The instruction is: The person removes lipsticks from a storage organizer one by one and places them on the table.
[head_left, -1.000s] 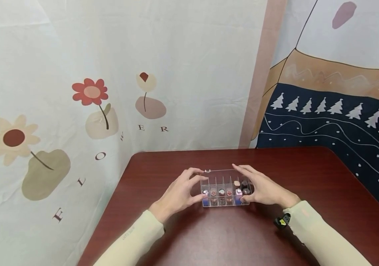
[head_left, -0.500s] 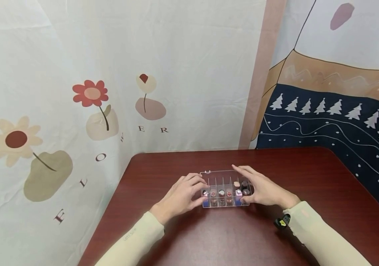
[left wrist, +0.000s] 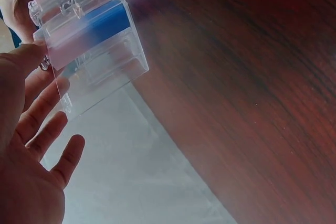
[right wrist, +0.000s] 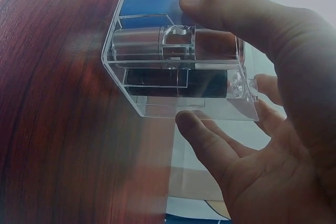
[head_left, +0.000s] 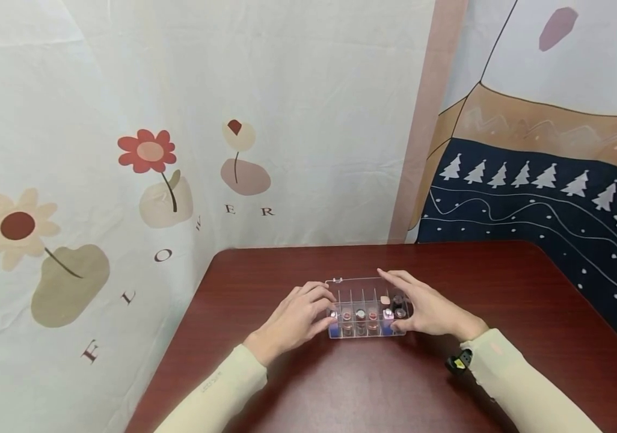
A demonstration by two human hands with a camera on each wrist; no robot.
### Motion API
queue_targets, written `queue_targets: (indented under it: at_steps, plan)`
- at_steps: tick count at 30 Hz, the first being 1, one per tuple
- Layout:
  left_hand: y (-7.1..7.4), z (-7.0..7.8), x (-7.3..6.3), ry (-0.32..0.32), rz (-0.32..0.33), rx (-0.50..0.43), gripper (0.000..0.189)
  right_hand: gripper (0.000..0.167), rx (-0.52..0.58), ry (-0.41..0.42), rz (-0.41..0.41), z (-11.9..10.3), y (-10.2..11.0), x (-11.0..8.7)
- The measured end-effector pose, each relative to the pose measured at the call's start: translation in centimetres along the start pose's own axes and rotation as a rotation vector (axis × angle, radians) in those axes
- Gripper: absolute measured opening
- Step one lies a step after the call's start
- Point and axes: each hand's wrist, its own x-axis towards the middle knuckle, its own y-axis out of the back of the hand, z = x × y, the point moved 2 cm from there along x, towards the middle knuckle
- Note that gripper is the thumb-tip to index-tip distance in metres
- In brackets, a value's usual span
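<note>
A clear divided lipstick organizer (head_left: 367, 329) stands on the table, its transparent lid raised at the back. Lipsticks fill the front row, among them a pink-and-blue tube (left wrist: 107, 27) at the left end and a dark tube (right wrist: 205, 82) at the right end. My left hand (head_left: 299, 316) holds the organizer's left end, thumb at the front and fingers spread along the side and lid. From the right, my right hand (head_left: 430, 308) grips the opposite end. Its thumb (right wrist: 210, 10) presses over another blue tube, with the fingers behind the box.
The organizer rests on a reddish-brown wooden table (head_left: 341, 397) with rounded far corners. Behind it hangs a pale curtain (head_left: 330, 150) with printed flowers. A dark cloth (head_left: 503, 204) with white trees hangs at the right. A black band (head_left: 460, 361) is on the right wrist.
My left hand has moved slightly right, its fingers coming in over the organizer's left end. The right hand and the organizer stay about where they were.
</note>
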Motion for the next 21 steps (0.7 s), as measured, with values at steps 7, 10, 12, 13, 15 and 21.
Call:
queue_targets:
  at_steps: [7,10,12,13,15,21]
  plan:
    - [0.1,0.2,0.1,0.003,0.002,0.007,0.013,0.119,-0.01,0.008,0.002,0.1,0.0,0.0]
    - [0.2,0.3,0.1,0.006,0.015,-0.005,0.013,0.119,-0.006,0.002,0.003,0.1,0.0,-0.1]
    - [0.3,0.3,0.2,0.006,0.029,-0.013,0.013,0.119,-0.004,-0.004,0.003,0.2,0.0,-0.3]
    - [0.3,0.3,0.2,0.006,0.038,-0.016,0.013,0.119,-0.003,-0.005,0.003,0.2,0.0,-0.3]
    - [0.4,0.4,0.3,0.004,0.06,-0.022,0.015,0.119,-0.003,0.0,0.005,0.1,0.1,-0.4]
    - [1.1,0.5,0.6,0.021,0.113,-0.082,0.019,0.119,-0.007,-0.005,0.004,0.1,0.2,-0.5]
